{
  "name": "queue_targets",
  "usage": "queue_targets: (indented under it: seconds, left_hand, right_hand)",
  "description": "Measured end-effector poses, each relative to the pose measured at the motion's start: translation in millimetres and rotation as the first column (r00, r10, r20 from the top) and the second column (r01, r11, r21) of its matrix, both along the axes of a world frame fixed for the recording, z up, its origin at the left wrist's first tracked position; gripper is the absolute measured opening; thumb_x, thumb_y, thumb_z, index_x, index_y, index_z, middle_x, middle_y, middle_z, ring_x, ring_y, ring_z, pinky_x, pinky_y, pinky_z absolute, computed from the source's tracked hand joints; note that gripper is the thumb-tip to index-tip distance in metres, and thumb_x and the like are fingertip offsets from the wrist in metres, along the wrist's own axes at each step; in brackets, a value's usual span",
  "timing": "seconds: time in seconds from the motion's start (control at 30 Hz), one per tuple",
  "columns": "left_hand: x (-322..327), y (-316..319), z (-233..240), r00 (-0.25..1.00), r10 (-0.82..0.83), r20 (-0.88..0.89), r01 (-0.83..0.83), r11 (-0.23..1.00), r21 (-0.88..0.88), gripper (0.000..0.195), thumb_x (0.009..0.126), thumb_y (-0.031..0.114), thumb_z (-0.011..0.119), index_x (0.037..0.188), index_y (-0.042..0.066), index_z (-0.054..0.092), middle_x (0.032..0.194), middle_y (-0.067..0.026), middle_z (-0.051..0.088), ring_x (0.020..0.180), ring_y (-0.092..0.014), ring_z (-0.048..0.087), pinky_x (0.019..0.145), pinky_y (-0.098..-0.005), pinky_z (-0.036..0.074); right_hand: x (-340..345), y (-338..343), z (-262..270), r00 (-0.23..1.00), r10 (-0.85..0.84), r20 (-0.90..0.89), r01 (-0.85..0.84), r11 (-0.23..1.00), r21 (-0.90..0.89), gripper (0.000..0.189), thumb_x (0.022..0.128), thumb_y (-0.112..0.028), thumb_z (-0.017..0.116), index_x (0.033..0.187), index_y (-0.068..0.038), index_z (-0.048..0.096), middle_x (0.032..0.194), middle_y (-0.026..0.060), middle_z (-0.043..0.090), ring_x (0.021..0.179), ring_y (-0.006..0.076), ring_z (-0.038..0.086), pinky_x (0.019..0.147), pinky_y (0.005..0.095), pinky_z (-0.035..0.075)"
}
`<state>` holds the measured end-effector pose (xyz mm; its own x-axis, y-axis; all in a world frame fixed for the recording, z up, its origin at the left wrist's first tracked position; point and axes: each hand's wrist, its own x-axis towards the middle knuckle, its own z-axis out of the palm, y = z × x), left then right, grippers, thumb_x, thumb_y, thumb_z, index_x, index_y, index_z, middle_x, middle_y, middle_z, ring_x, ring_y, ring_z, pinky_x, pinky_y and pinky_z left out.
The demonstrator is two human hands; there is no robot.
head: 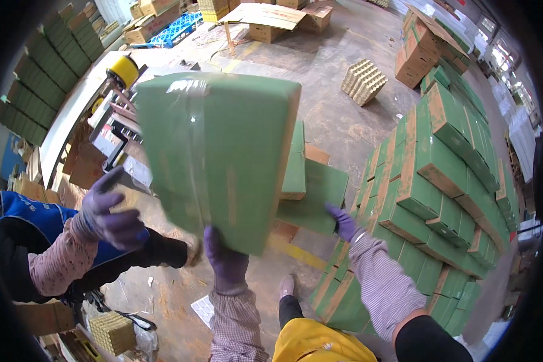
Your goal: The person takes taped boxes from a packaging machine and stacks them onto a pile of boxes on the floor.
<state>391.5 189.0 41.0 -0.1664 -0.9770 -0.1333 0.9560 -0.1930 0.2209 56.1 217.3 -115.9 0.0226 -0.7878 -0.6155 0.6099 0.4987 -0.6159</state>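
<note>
A large green cardboard carton (224,163), with clear tape down its face, is raised in front of me and slightly blurred. My left hand (226,262), in a purple glove, grips its lower edge, thumb on the near face and fingers hidden behind. To the right, my purple-gloved right hand (344,224) is at the edge of a lower green carton (316,194); whether the fingers grip it cannot be made out. Another green carton (294,167) shows partly behind the raised one.
Green cartons are stacked high (434,217) on my right. At left, a co-worker's gloved hand (111,212) is near the raised carton, beside a tape machine with a yellow roll (123,72). Egg trays (364,81) are stacked on the concrete floor (253,68).
</note>
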Motion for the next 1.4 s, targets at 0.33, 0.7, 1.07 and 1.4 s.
queue_targets:
  seconds: [0.33, 0.7, 1.07, 1.4]
  left_hand:
    - [-9, -44, 23, 0.831, -0.307, 0.463, 0.158, 0.929, 0.333, 0.052, 0.088, 0.045, 0.056, 0.131, 0.016, 0.049, 0.129, -0.0063, 0.053, 0.120, -0.029, 0.050, 0.095, -0.0533, 0.041]
    - [12, -53, -22, 0.755, -0.199, 0.625, 0.068, 0.971, 0.227, 0.064, 0.081, 0.056, 0.058, 0.134, 0.021, 0.047, 0.131, -0.0054, 0.051, 0.119, -0.033, 0.049, 0.093, -0.0630, 0.037]
    - [32, -31, -42, 0.881, -0.019, 0.473, -0.046, 0.991, 0.125, 0.043, 0.090, 0.035, 0.055, 0.124, 0.008, 0.054, 0.120, -0.0061, 0.058, 0.113, -0.022, 0.053, 0.099, -0.0396, 0.041]
    - [71, -16, -69, 0.921, 0.110, 0.373, -0.157, 0.982, 0.100, 0.045, 0.091, 0.036, 0.051, 0.124, 0.007, 0.056, 0.126, -0.0080, 0.057, 0.117, -0.024, 0.052, 0.101, -0.0404, 0.040]
  right_hand:
    - [35, 118, 129, 0.839, -0.352, -0.414, 0.324, 0.936, -0.139, 0.083, 0.072, -0.009, 0.073, 0.140, -0.004, 0.026, 0.120, 0.0131, 0.053, 0.106, 0.0235, 0.056, 0.091, 0.0360, 0.048]
    - [13, 252, 122, 0.722, -0.688, 0.064, 0.690, 0.723, -0.010, 0.040, 0.088, -0.027, 0.058, 0.120, -0.003, 0.054, 0.115, 0.0071, 0.059, 0.102, 0.0197, 0.058, 0.091, 0.0333, 0.047]
    - [23, -68, 160, 0.460, -0.682, -0.569, 0.545, 0.723, -0.425, 0.120, 0.071, -0.040, 0.078, 0.147, -0.003, -0.007, 0.139, 0.0218, 0.034, 0.125, 0.0289, 0.039, 0.105, 0.0373, 0.032]
    - [33, -143, 116, 0.940, -0.293, -0.175, 0.143, 0.805, -0.576, 0.080, 0.078, -0.022, 0.075, 0.140, -0.003, 0.028, 0.117, 0.0110, 0.058, 0.098, 0.0201, 0.060, 0.082, 0.0324, 0.052]
